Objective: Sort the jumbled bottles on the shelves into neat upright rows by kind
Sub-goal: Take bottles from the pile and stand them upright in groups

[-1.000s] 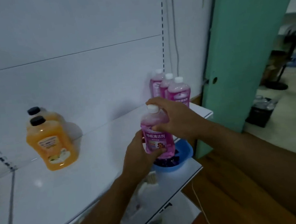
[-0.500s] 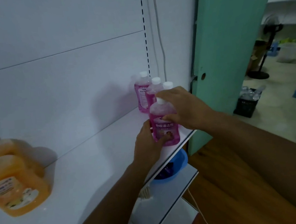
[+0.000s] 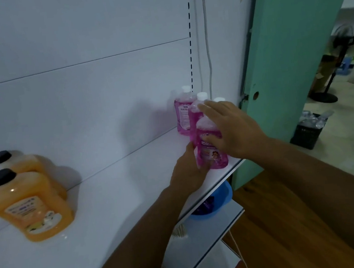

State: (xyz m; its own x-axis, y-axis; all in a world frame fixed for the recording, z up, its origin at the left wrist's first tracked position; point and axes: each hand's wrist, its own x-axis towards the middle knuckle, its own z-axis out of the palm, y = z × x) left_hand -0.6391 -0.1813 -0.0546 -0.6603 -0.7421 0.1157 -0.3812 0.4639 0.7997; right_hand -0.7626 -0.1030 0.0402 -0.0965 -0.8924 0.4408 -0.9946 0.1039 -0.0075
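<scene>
right hand [image 3: 230, 128] hiding front pink bottle [image 3: 212, 152] cap, left hand [image 3: 188, 169] at base

Jugs [image 3: 29, 206] left on shelf [image 3: 117, 197]; bottles [image 3: 194, 119] far right.

Both arms outstretched, left hand [image 3: 188, 167] seemingly curled, right hand [image 3: 230, 128] flat with fingers spread.

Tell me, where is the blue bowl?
The blue bowl sits on the lower shelf, tucked under the front edge of the upper shelf, just below the pink bottle the hands are on.
</scene>
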